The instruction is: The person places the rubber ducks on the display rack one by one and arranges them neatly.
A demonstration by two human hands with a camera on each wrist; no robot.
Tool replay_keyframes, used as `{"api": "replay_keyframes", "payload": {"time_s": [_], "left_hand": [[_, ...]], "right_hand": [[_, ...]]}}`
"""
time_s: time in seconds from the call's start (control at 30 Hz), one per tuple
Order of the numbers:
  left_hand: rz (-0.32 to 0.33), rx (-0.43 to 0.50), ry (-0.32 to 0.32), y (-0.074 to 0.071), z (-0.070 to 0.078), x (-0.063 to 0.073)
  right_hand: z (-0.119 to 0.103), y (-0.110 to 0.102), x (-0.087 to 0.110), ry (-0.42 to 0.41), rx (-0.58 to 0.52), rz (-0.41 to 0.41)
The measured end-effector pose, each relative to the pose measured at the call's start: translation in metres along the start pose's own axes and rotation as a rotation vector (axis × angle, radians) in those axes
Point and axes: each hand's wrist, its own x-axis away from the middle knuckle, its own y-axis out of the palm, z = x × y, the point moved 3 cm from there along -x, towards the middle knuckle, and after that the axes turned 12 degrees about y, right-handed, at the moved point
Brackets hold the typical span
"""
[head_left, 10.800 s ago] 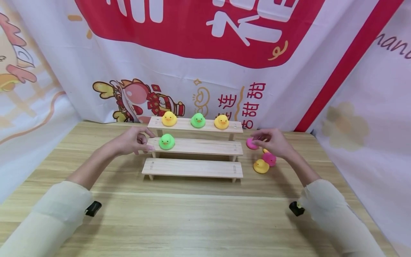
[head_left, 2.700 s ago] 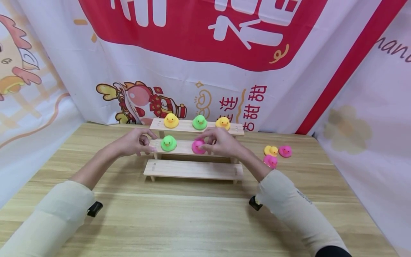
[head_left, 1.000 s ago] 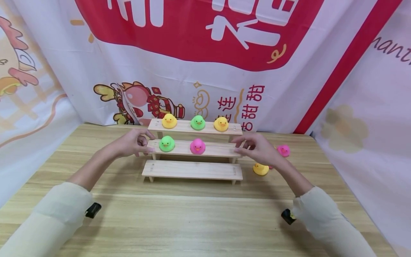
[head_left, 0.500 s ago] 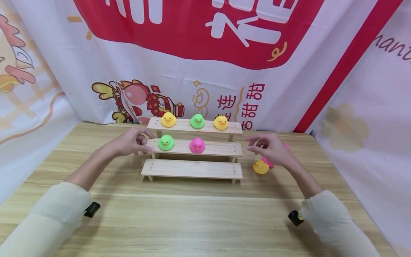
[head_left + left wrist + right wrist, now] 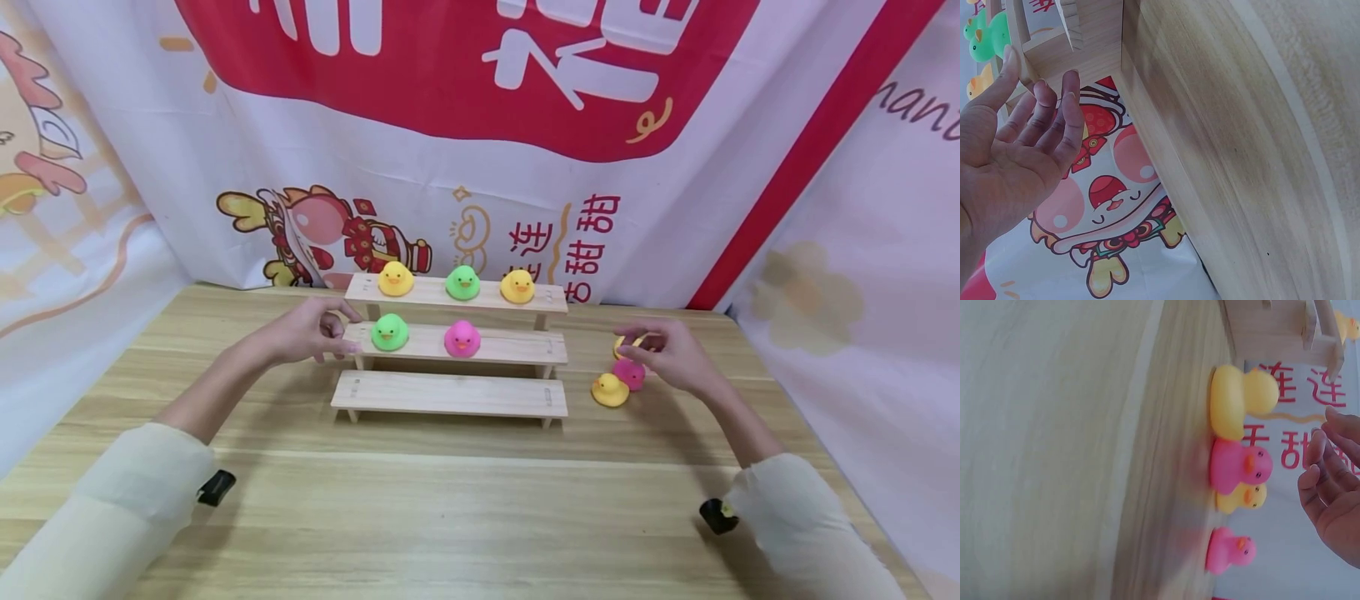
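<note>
- We found the left hand (image 5: 315, 329) at the left end of the middle shelf (image 5: 513, 346), its grip slack and its fingers loosely bent; we could not tell whether the thumb pressed on the wood.
- We saw the right hand (image 5: 671, 350) above the ducks to the right of the rack, its grip released, the fingers softly curved.
- Below it, we counted four ducks on the table (image 5: 480, 521), between the rack's right end and the table's right edge: a near yellow duck (image 5: 611, 390), a near pink duck (image 5: 630, 375) just beside and behind it, a far yellow duck (image 5: 619, 347) partly hidden by the fingers, and an outer pink duck (image 5: 1230, 550), clearest to us from the right wrist, apart from the rest.
- On the middle shelf we saw a green duck (image 5: 390, 332) near the left end and a pink duck (image 5: 462, 339) around the centre.
- Along the top shelf (image 5: 429, 289) we noted a yellow duck (image 5: 396, 279) toward the left end, a second green duck (image 5: 462, 283) at the centre and another yellow duck (image 5: 517, 287) toward the right end.
- The lower shelf (image 5: 450, 394) stood nearest us, while a printed cloth (image 5: 420, 154) hung behind the table's back edge.
</note>
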Motion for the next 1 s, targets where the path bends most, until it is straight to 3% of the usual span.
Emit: {"api": "replay_keyframes", "payload": {"time_s": [0.43, 0.67, 1.0], "left_hand": [[0.000, -0.001, 0.001, 0.000, 0.001, 0.001], [-0.007, -0.010, 0.000, 0.000, 0.002, 0.000], [-0.020, -0.011, -0.014, 0.000, 0.002, -0.001]], "right_hand": [[0.031, -0.021, -0.002, 0.081, 0.060, 0.093], [0.050, -0.029, -0.006, 0.141, 0.170, 0.160], [0.063, -0.031, -0.011, 0.148, 0.288, 0.147]]}}
